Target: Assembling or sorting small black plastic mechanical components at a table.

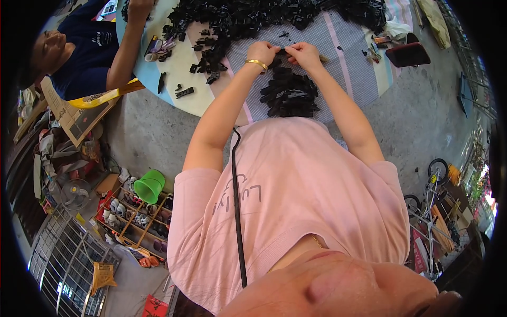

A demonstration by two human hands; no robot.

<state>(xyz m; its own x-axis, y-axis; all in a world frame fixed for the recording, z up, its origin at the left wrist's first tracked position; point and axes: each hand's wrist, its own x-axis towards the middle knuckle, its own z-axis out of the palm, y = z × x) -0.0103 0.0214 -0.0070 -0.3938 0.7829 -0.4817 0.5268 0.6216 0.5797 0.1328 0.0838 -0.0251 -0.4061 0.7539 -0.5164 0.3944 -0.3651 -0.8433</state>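
Note:
Both my hands meet over the round table, fingers pinched close together. My left hand, with a gold bangle at its wrist, grips one side of a small black plastic piece. The fingertips of my right hand close on its other side. Fingers cover most of this piece, so its exact shape is hidden. Just below my hands, near the table edge, lies a stack of longer black plastic pieces. Beyond my hands spreads a large heap of black plastic parts.
Loose black parts lie left on the table. A dark phone-like device is at the right edge. At left, a co-worker in a dark shirt reaches over the table. A green bucket stands by a shoe rack.

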